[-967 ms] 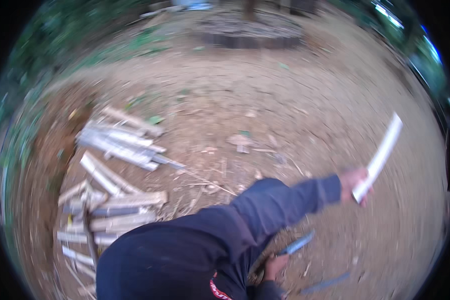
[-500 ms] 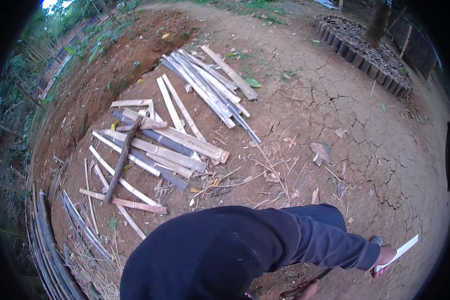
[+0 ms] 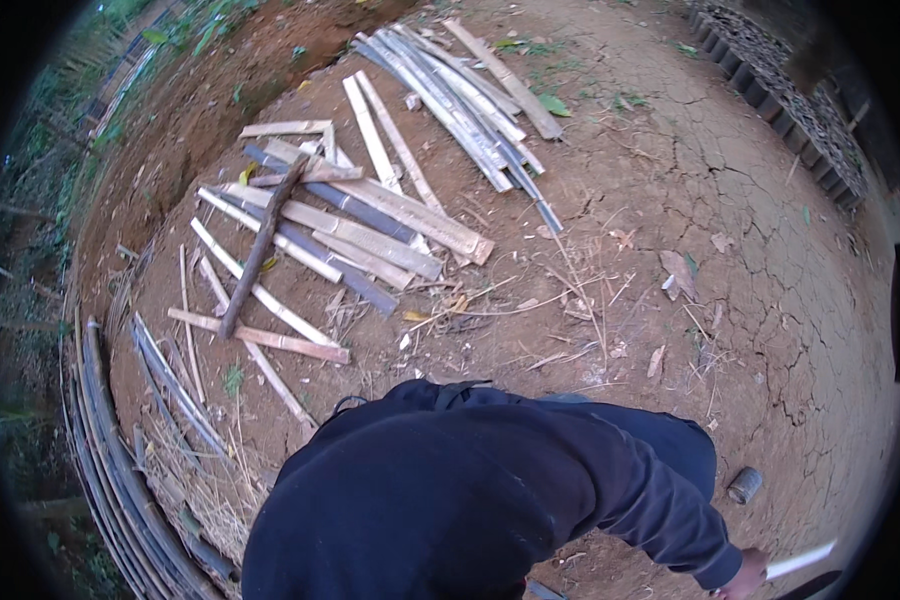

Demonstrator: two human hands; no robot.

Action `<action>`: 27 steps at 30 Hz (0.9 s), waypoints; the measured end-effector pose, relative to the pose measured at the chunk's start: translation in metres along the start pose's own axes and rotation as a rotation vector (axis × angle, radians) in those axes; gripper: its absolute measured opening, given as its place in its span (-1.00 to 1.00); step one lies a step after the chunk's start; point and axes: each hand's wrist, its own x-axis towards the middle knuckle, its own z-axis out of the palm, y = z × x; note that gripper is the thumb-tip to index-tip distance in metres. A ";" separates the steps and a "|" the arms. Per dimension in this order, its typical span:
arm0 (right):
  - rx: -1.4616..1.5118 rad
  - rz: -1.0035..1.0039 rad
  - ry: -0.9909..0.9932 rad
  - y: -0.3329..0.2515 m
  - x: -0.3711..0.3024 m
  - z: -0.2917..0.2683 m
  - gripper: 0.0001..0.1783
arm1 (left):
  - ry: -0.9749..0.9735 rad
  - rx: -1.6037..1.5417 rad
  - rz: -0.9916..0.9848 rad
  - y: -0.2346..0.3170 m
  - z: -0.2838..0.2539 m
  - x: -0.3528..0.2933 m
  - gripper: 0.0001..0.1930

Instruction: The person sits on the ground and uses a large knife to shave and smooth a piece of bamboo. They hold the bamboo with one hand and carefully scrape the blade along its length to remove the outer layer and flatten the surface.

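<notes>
We see matt, dark blue cloth on the sleeve [image 3: 670, 500] running to the right hand [image 3: 745, 580], which grips a pale, smooth strip [image 3: 798, 560] that looks like split bamboo. Far left, the split slats [image 3: 370, 225] look like dry, rough wood, pale or greyed. The ground [image 3: 770, 300] is cracked, matt brown earth. A small can [image 3: 745, 485] looks like dull metal.

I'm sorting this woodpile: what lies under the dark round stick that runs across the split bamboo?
The dark stick lies on top of several pale split bamboo slats, crossing them at an angle. Bare dirt ground shows between the slats. What is directly beneath the stick itself is covered.
</notes>
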 end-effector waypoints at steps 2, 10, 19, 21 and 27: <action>-0.057 -0.112 -0.088 -0.006 -0.009 0.021 -0.52 | 0.007 0.412 0.172 0.006 0.011 -0.008 -0.76; -0.186 -0.216 -0.216 0.010 -0.021 0.049 -0.52 | -0.093 0.755 0.344 0.044 -0.001 -0.064 -0.83; -0.298 -0.154 -0.173 0.041 -0.022 0.029 -0.52 | -0.332 0.571 0.149 0.017 0.043 -0.068 -0.79; -0.318 -0.157 -0.184 0.045 -0.022 0.025 -0.51 | -0.165 0.587 0.193 -0.004 0.063 -0.061 -0.80; -0.429 -0.092 -0.145 0.074 -0.029 -0.002 -0.51 | 0.001 0.286 0.040 -0.024 0.106 -0.053 -0.77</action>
